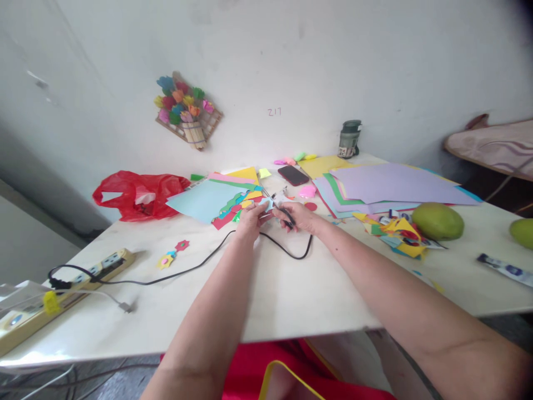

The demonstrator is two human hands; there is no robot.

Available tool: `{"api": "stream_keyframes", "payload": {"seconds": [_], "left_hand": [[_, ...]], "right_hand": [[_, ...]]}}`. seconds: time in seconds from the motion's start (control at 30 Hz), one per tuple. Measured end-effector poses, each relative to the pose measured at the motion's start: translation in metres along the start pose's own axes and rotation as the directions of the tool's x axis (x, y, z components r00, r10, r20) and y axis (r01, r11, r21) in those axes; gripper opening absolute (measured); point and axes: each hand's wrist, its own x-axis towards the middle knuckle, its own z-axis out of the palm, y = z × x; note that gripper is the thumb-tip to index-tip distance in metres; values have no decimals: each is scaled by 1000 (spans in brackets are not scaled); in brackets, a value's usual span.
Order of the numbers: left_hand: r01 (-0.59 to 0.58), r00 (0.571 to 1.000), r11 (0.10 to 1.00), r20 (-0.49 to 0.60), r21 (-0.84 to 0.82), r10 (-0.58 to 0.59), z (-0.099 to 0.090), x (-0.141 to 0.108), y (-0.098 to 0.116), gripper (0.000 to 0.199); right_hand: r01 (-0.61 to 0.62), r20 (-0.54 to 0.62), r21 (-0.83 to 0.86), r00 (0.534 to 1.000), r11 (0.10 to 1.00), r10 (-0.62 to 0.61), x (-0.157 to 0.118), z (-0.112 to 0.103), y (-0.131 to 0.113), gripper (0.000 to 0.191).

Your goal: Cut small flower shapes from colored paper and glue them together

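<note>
My left hand (251,218) pinches a small piece of light blue paper (267,203) above the middle of the table. Black-handled scissors (287,215) are gripped in my right hand (300,216), their blades pointing up and left beside the paper. Whether the blades touch the paper is too small to tell. Just left of my left hand lie coloured paper strips and cut pieces (238,206). Two paper flowers, one red (182,245) and one yellow (166,260), rest farther left on the table.
A black cable (191,270) runs from the power strip (95,270) under my hands. Coloured sheets (378,183) lie at the right, behind paper scraps (402,236) and a green mango (438,221). A phone (293,175), a red bag (141,191) and a bottle (349,139) stand or lie toward the wall.
</note>
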Motion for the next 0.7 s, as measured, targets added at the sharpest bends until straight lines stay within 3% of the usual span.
{"api": "stream_keyframes", "payload": {"seconds": [0.7], "left_hand": [[-34, 999, 999, -37, 12, 34, -3, 0, 4, 40]], "right_hand": [[-9, 4, -3, 1000, 1000, 9, -1, 0, -1, 30]]}}
